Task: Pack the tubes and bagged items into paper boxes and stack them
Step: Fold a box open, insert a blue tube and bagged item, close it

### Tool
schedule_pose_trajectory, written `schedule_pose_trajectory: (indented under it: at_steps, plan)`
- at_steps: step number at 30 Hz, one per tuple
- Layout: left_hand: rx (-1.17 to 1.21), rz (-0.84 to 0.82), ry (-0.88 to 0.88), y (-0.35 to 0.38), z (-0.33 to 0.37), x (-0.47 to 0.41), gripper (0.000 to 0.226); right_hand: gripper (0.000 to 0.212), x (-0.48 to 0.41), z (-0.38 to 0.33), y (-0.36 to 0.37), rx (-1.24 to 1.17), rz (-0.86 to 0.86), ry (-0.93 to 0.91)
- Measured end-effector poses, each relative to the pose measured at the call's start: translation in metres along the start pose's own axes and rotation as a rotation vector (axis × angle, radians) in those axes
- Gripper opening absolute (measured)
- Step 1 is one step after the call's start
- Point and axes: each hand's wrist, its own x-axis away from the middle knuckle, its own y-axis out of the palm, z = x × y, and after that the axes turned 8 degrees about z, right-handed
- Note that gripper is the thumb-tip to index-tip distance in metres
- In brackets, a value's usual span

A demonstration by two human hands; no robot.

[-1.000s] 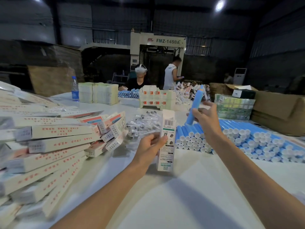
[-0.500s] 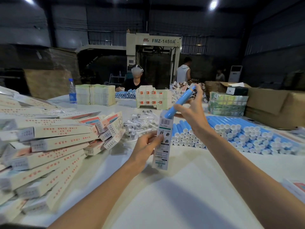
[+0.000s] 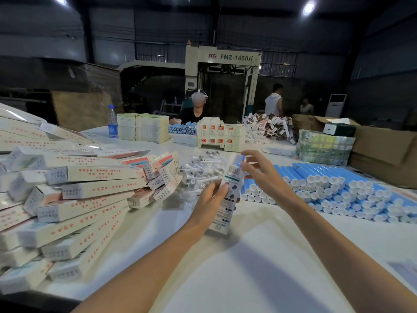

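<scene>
My left hand [image 3: 208, 201] grips a long white paper box [image 3: 228, 199] that stands tilted on the table, its open end up. A blue tube [image 3: 242, 158] sits almost wholly inside the box, only its tip showing. My right hand [image 3: 259, 171] hovers at the box's top with fingers relaxed, a fingertip near the tube's tip. A pile of blue tubes [image 3: 334, 188] with white caps lies to the right. Clear bagged items [image 3: 200, 172] are heaped behind the box. Packed boxes [image 3: 74, 195] are stacked on the left.
The white table [image 3: 259, 256] extends before me. Cardboard cartons [image 3: 388, 152] stand at the right, with wrapped green packs [image 3: 325, 146] beside them. Across the table a seated person [image 3: 196, 109] works behind box stacks [image 3: 142, 127] and a water bottle [image 3: 112, 122].
My right hand brought the blue tube down into the box's open end and slid it in until only the tip shows. Its grip on the tube has loosened.
</scene>
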Motion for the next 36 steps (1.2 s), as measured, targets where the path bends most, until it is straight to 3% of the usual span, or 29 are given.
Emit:
schedule_pose_trajectory:
  at_steps: [5, 9, 15, 20, 27, 30, 33, 36]
  plan:
    - [-0.153, 0.312, 0.103, -0.022, -0.005, -0.013, 0.020, 0.026, -0.004, 0.030, 0.038, 0.112, 0.127, -0.040]
    - [-0.135, 0.537, 0.082, -0.034, -0.007, -0.022, 0.020, 0.033, -0.020, 0.054, 0.080, 0.455, -0.038, -0.138]
    - [-0.076, 0.601, 0.085, -0.037, -0.010, -0.031, 0.030, 0.040, -0.045, 0.069, 0.128, 1.059, -0.126, -0.497]
    - [-0.092, 0.595, 0.083, -0.036, -0.009, -0.032, 0.019, 0.033, -0.045, 0.066, 0.139, 1.205, -0.095, -0.561]
    - [0.053, 0.537, 0.050, -0.026, -0.002, -0.026, 0.012, 0.017, -0.028, 0.054, 0.106, 0.938, 0.147, -0.560]
    - [0.113, 0.443, -0.011, -0.022, 0.000, -0.021, 0.016, 0.004, -0.013, 0.050, 0.073, 0.685, 0.279, -0.433]
    - [0.190, 0.245, -0.104, -0.016, 0.003, -0.015, 0.039, 0.026, 0.000, 0.035, 0.036, 0.292, 0.419, -0.187]
    - [0.167, 0.067, -0.123, -0.008, 0.003, -0.011, 0.061, 0.053, 0.011, 0.007, 0.001, -0.119, 0.463, -0.090]
